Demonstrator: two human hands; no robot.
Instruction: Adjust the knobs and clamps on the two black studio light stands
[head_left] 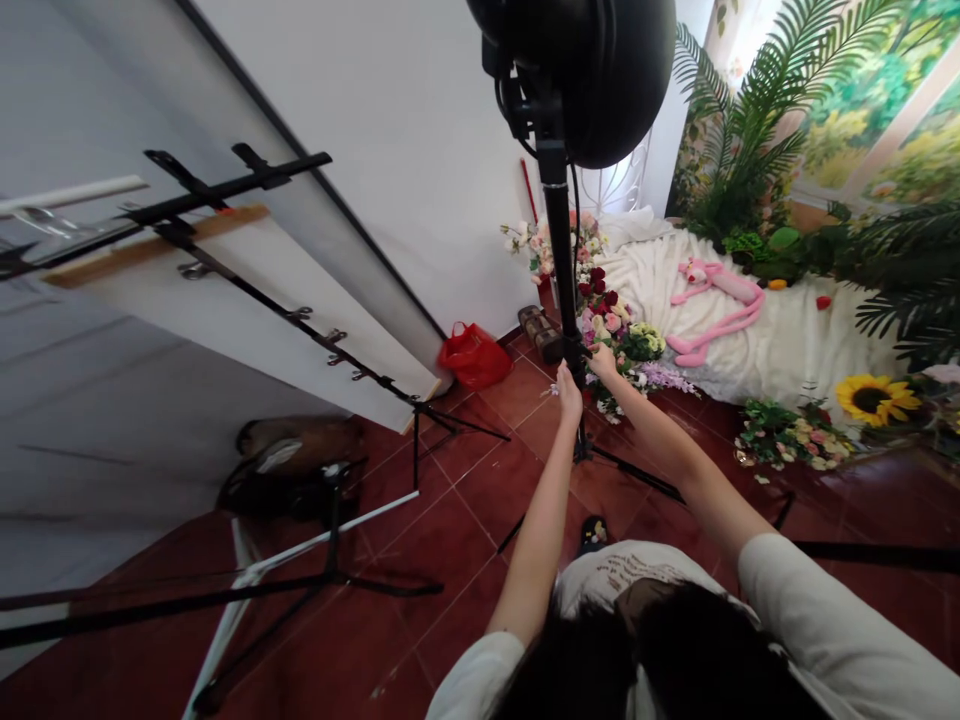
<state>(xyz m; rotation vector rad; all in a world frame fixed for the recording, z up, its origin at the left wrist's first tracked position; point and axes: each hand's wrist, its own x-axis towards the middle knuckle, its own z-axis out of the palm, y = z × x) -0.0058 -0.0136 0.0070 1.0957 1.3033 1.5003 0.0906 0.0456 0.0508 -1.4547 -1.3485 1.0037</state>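
Observation:
A black light stand (559,235) rises in front of me, with a large black lamp head (619,80) on top and a cable hanging beside the pole. My left hand (569,396) is at the pole's left side, fingers together and pointing up against it; its grip is partly hidden. On the right side, my right hand (601,361) has its fingers closed on a dark knob or collar of the stand, just below the pole's middle. The stand's legs spread over the red tiled floor (487,490) below my hands.
White boards (247,330) with clips hang on a black stand at left. A red bag (475,355) lies by the wall. Flowers (600,310), a pink plush toy (724,290) on white cloth, palms and a sunflower (876,399) stand right. Tripod legs cross the floor.

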